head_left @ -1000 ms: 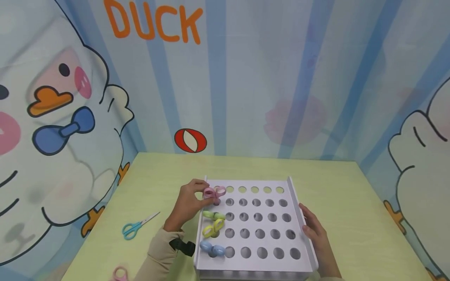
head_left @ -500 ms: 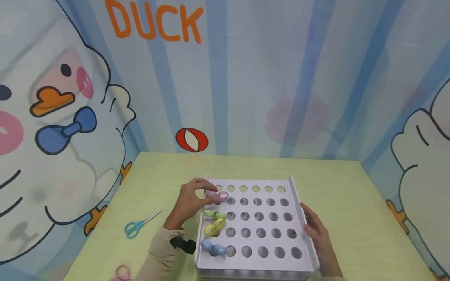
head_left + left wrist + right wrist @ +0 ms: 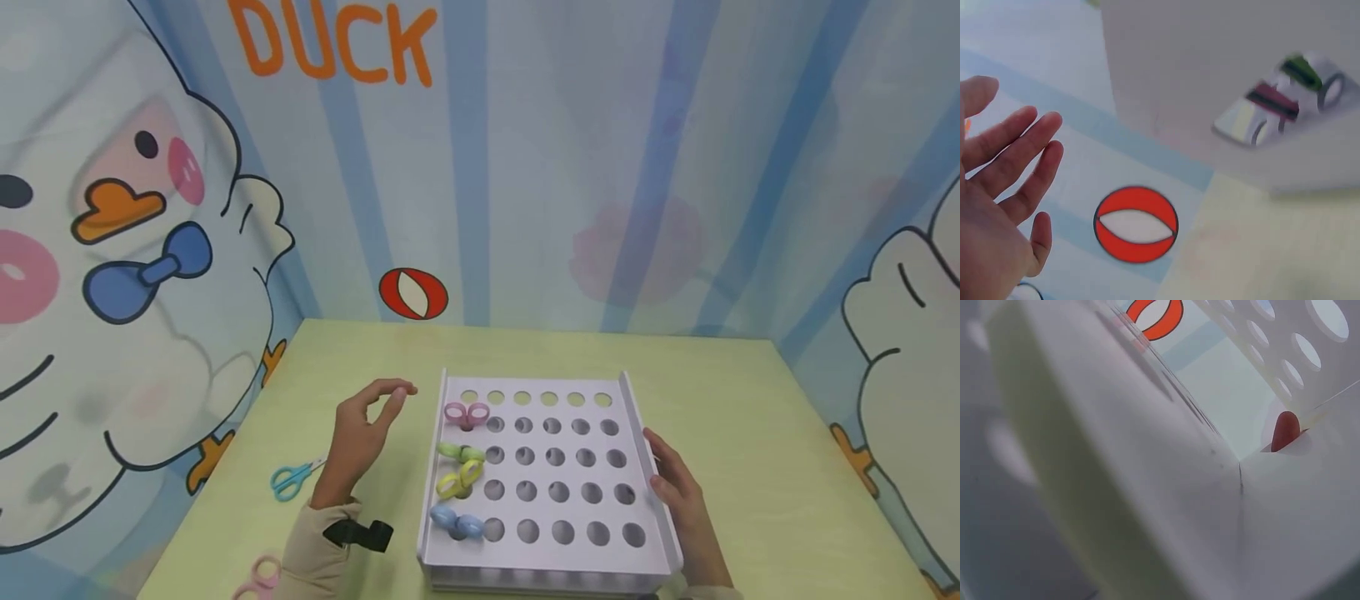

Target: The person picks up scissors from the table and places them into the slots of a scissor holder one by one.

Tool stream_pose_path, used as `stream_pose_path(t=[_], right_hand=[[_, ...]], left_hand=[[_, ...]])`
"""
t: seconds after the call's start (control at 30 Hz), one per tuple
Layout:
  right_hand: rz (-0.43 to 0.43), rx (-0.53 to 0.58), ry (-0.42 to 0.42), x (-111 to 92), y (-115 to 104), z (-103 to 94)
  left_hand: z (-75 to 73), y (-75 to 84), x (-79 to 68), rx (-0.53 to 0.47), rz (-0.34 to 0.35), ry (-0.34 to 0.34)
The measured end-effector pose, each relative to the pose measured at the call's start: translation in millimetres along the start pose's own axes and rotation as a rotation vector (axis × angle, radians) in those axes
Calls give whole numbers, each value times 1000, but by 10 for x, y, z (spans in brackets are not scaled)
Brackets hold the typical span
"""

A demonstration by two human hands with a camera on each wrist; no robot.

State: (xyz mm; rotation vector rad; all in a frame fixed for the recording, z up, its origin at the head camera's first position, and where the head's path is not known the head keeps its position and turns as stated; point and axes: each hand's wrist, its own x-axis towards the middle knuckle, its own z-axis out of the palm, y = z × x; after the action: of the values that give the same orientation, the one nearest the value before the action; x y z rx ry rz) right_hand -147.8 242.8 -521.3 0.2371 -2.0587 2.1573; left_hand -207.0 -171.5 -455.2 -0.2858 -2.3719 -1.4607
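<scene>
A white rack (image 3: 540,557) with rows of round holes stands on the table. Pink scissors (image 3: 477,414) are upright in its left column, second row from the back, only the handle loops showing above the panel. Nearer the front, green handles (image 3: 450,451), yellow handles (image 3: 448,486) and blue handles (image 3: 469,526) stand in the same column. My left hand (image 3: 358,437) is raised left of the rack and holds nothing; its fingers spread loosely in the left wrist view. My right hand (image 3: 681,492) grips the rack's right side wall, thumb at the edge.
Blue scissors (image 3: 288,482) lie on the table at left, partly behind the left forearm. Pink scissors' handles (image 3: 262,575) show by the front left sleeve. A printed curtain (image 3: 525,167) hangs behind the pale green table (image 3: 750,467).
My left hand has lowered the pink scissors into the rack, let go and drawn away leftward. My right hand has stayed on the rack's side.
</scene>
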Motion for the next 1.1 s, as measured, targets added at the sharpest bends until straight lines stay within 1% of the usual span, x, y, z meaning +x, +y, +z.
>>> stream_pose_path(t=[0.1,0.23,0.37,0.47,0.63,0.77,0.87,0.93,1.03,1.1], right_hand=[[11,-9,5,0,-24,-1],[15,-10,-1,-4,-48,4],[24,-6,0,-5,-53,0],[43,-18,16,-3,-56,-5],[69,-33,22,-13,-59,0],[103,-26,4,-42,-61,-1],[131,-17,-10,-57,-63,-6],[148,-14,-18,-58,-64,-10],[150,-12,-22,-51,-58,-14],[153,-12,-22,-46,-51,-15]], left_hand=[[-101,-102,-49,30,-31,39],[-254,-260,-125,77,-110,81],[-414,-499,-206,120,-199,116],[-518,-702,-260,165,-272,120],[-661,-948,-327,234,-376,93],[-732,-1068,-368,261,-454,52],[-765,-1132,-403,315,-515,3],[-783,-1172,-426,369,-533,-30],[-804,-1239,-461,444,-548,-82],[-812,-1285,-483,481,-557,-103]])
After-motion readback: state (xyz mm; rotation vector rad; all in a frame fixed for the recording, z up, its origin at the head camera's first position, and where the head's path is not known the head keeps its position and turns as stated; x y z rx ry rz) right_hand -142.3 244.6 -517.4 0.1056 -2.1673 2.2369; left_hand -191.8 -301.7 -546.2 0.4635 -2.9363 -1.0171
